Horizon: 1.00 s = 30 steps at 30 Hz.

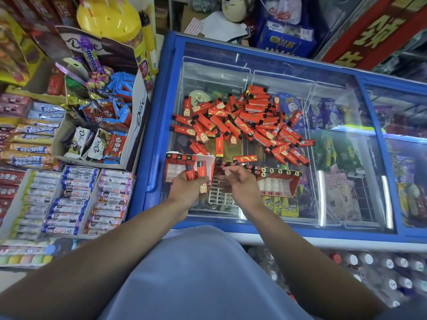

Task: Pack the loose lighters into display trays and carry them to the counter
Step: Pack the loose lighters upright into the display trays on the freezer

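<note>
Head view looks down over a pale blue shirt [198, 273] and two bare forearms reaching onto the glass lid of a blue chest freezer [254, 236], which serves as the work surface. Left hand [188, 189] has its fingers [203, 180] curled round a small bunch of red lighters [195, 173], black caps pointing away from the body. Right hand [239, 181] sits just beside it, its fingers [227, 173] loosely curled near a short row of lighters; whether they actually pinch one cannot be told.

Under and between the hands lies a white plastic grid insert [218, 197]. Just beyond the left hand stands a red-and-white display tray [209, 166], with a row of lighters along its far edge and open cells in front. To the right of the right hand is a second display tray [280, 183], its back row filled with lighters standing cap-up.

Farther across the glass spreads a large heap of loose lighters [249, 121], lying flat and crossing one another. Ice-cream packets show through the lid beneath them.

Left of the freezer, shelves hold chocolate bars [92, 144] and rolls of candy [69, 199]. A yellow tub [108, 21] stands at the far left.
</note>
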Each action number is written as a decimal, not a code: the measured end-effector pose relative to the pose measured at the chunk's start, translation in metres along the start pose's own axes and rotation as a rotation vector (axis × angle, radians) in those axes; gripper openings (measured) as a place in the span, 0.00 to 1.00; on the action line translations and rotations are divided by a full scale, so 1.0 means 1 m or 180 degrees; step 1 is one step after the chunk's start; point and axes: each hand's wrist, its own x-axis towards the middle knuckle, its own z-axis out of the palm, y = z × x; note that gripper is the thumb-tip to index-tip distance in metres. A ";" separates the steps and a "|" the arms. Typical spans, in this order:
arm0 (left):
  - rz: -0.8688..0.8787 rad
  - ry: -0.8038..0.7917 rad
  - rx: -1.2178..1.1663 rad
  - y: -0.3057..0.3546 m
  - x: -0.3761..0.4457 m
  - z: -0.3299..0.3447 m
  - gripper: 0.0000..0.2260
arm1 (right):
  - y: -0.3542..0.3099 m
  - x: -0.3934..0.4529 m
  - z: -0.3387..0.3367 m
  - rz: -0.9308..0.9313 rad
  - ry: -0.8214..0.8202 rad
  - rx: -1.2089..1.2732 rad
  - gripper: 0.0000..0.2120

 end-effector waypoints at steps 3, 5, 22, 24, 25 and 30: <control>0.0018 -0.0025 -0.0038 0.002 -0.004 0.002 0.06 | 0.001 0.001 0.003 0.0033 -0.0030 0.0007 0.06; 0.0035 -0.0074 -0.0044 0.003 -0.007 0.003 0.05 | 0.001 0.001 0.006 0.0055 -0.0085 0.0055 0.06; 0.0297 -0.0862 0.0640 0.002 -0.016 0.005 0.09 | -0.016 0.000 -0.014 -0.0665 -0.0223 -0.1013 0.12; 0.0307 -0.1000 0.0890 -0.002 -0.017 0.008 0.08 | -0.016 -0.001 -0.021 -0.0625 -0.0467 -0.1167 0.09; 0.0306 -0.0990 0.0992 -0.004 -0.017 0.009 0.08 | -0.015 -0.002 -0.027 -0.0570 -0.0496 -0.1169 0.08; -0.0096 -0.0641 0.0583 -0.004 -0.008 0.006 0.07 | -0.013 0.000 -0.054 -0.0645 0.0064 -0.1374 0.11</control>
